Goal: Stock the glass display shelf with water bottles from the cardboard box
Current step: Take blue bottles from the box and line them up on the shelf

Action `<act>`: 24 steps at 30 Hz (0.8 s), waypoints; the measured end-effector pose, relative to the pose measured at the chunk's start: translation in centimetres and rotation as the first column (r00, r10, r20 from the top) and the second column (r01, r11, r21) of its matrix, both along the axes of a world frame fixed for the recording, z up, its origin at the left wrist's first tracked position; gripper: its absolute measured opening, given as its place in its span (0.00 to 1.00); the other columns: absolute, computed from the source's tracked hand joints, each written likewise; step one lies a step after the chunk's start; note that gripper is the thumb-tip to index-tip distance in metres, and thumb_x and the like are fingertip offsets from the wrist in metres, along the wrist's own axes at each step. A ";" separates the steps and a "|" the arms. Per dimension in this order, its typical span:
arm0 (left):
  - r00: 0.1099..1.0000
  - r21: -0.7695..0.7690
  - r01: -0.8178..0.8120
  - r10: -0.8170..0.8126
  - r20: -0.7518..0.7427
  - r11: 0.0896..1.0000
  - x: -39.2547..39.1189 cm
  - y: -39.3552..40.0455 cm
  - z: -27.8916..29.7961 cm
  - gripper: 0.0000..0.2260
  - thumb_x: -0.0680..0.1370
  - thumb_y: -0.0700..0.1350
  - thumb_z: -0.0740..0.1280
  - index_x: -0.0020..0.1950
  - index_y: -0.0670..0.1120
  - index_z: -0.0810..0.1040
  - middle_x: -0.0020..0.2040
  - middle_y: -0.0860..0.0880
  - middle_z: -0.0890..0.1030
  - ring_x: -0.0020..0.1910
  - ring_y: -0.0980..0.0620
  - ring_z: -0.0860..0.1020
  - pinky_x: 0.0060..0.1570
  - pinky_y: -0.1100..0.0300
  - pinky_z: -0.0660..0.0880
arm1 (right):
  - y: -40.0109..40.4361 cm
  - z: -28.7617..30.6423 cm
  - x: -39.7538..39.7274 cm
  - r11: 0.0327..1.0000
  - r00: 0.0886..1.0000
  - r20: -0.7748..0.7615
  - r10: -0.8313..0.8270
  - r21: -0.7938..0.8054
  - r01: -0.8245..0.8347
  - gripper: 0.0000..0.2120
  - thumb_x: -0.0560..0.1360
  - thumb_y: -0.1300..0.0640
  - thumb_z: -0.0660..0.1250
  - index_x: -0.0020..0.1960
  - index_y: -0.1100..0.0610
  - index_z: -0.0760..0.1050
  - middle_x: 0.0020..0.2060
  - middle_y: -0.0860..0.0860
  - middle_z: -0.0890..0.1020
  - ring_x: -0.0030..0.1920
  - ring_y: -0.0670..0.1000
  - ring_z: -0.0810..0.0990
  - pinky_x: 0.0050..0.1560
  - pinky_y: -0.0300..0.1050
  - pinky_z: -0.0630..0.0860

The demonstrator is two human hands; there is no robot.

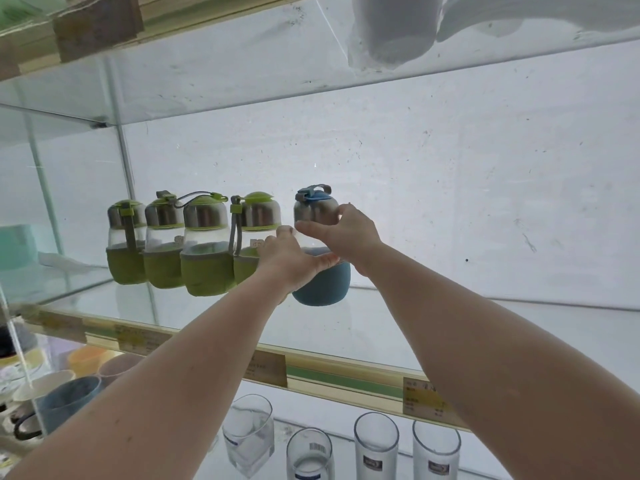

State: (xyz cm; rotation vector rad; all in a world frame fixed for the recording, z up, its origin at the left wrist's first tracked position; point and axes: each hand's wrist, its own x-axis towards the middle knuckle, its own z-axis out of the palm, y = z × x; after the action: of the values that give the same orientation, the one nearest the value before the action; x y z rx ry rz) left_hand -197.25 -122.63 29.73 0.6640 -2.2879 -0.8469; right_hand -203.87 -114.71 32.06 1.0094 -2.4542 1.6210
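We note two bare forearms, unsleeved to the frame's lower edge; left hand (289, 258) and right hand (346, 233) ungloved, no rings or watch visible

Below the gold-edged shelf rail, four clear drinking glasses (375, 445) stand in a row at six o'clock; the leftmost square glass (247, 433) tilts in the wide-angle view, and the next one carries a barcode sticker (317, 447). Yellowish price labels (424, 398) are fixed to the rail at five o'clock. At eight o'clock, beyond a glass partition, sit a blue-grey mug (71, 401), a cream cup (45, 384) and an orange cup (88, 358), close together. At one o'clock, white vessels (394, 29) show through the upper glass pane. A wooden block (97, 26) sits at eleven o'clock.
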 end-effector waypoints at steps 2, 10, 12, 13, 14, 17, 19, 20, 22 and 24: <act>1.000 -0.001 -0.001 0.001 0.001 1.000 0.1 -0.1 0.0 0.44 0.67 0.60 0.73 0.75 0.45 0.57 0.71 0.44 0.64 0.71 0.44 0.62 0.66 0.49 0.66 | 0.0 0.0 0.1 1.000 1.000 0.002 0.004 -0.001 -0.004 0.30 0.70 0.42 0.70 0.65 0.58 0.68 0.51 0.50 0.74 0.53 0.51 0.73 0.55 0.47 0.75; 0.994 -0.088 -0.072 0.064 -0.088 0.994 2.7 0.2 0.6 0.37 0.71 0.57 0.70 0.75 0.47 0.58 0.71 0.45 0.63 0.70 0.46 0.63 0.68 0.51 0.65 | 0.5 2.0 2.3 0.991 0.977 -0.170 -0.129 -0.060 0.120 0.33 0.74 0.42 0.65 0.71 0.58 0.62 0.67 0.55 0.67 0.69 0.55 0.64 0.66 0.50 0.64; 0.988 -0.103 -0.119 0.107 -0.112 0.988 3.8 0.0 1.0 0.35 0.72 0.57 0.69 0.74 0.47 0.59 0.70 0.44 0.64 0.69 0.45 0.65 0.68 0.49 0.66 | 0.3 2.6 3.7 0.992 0.958 -0.259 -0.120 -0.080 0.102 0.31 0.75 0.43 0.64 0.72 0.56 0.62 0.68 0.54 0.66 0.70 0.54 0.63 0.67 0.49 0.63; 0.984 -0.105 -0.140 0.127 -0.122 0.985 4.5 -0.1 1.3 0.34 0.73 0.57 0.69 0.74 0.47 0.60 0.70 0.44 0.64 0.69 0.45 0.65 0.67 0.49 0.67 | 0.1 2.8 4.5 0.994 0.953 -0.287 -0.097 -0.077 0.078 0.30 0.76 0.44 0.63 0.72 0.56 0.62 0.69 0.54 0.66 0.70 0.53 0.63 0.68 0.49 0.63; 0.982 -0.107 -0.157 0.144 -0.124 0.982 5.3 -0.2 1.5 0.34 0.73 0.57 0.69 0.74 0.47 0.60 0.70 0.44 0.65 0.69 0.44 0.66 0.66 0.49 0.68 | -0.2 3.0 5.3 0.996 0.950 -0.306 -0.068 -0.068 0.050 0.29 0.76 0.45 0.63 0.72 0.55 0.62 0.69 0.53 0.66 0.70 0.53 0.63 0.67 0.48 0.63; 0.975 -0.091 -0.191 0.178 -0.132 0.977 8.0 -0.7 1.8 0.32 0.74 0.55 0.68 0.73 0.47 0.61 0.70 0.44 0.65 0.68 0.45 0.67 0.63 0.50 0.69 | -1.2 3.1 8.1 0.999 0.943 -0.331 0.032 -0.015 -0.040 0.26 0.76 0.47 0.63 0.71 0.54 0.64 0.69 0.53 0.67 0.69 0.53 0.65 0.65 0.46 0.64; 0.970 -0.075 -0.212 0.201 -0.133 0.974 10.2 -1.1 1.8 0.30 0.74 0.54 0.68 0.73 0.47 0.62 0.69 0.44 0.66 0.66 0.45 0.69 0.61 0.52 0.71 | -2.0 2.8 10.0 0.993 0.945 -0.308 0.110 0.002 -0.115 0.24 0.76 0.48 0.63 0.69 0.54 0.67 0.66 0.54 0.69 0.66 0.53 0.68 0.63 0.47 0.67; 0.967 -0.070 -0.228 0.218 -0.130 0.971 11.5 -1.4 1.7 0.30 0.74 0.54 0.68 0.72 0.47 0.63 0.69 0.44 0.67 0.65 0.46 0.70 0.60 0.54 0.71 | -2.5 2.6 11.0 0.988 0.943 -0.298 0.149 0.017 -0.151 0.23 0.76 0.48 0.63 0.68 0.55 0.68 0.65 0.54 0.70 0.64 0.52 0.69 0.61 0.46 0.68; 0.959 -0.070 -0.274 0.267 -0.100 0.959 14.1 -2.0 1.4 0.29 0.74 0.54 0.68 0.72 0.46 0.64 0.67 0.45 0.68 0.63 0.46 0.71 0.57 0.56 0.69 | -3.4 2.0 13.0 0.975 0.936 -0.273 0.223 0.064 -0.214 0.21 0.77 0.49 0.63 0.66 0.57 0.71 0.61 0.54 0.73 0.59 0.50 0.71 0.55 0.44 0.68; 0.942 -0.071 -0.332 0.327 -0.075 0.941 17.0 -2.8 0.8 0.29 0.75 0.54 0.68 0.72 0.45 0.64 0.68 0.43 0.68 0.64 0.45 0.71 0.58 0.56 0.68 | -4.5 1.3 15.1 0.954 0.927 -0.226 0.300 0.084 -0.288 0.20 0.77 0.49 0.63 0.65 0.57 0.72 0.62 0.54 0.75 0.60 0.52 0.73 0.55 0.44 0.71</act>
State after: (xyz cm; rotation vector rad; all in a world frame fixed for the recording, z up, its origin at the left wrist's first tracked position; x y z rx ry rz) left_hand -180.22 -125.42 30.48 0.9379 -2.0643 -0.6008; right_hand -188.76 -119.24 33.32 1.5445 -2.2804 1.4115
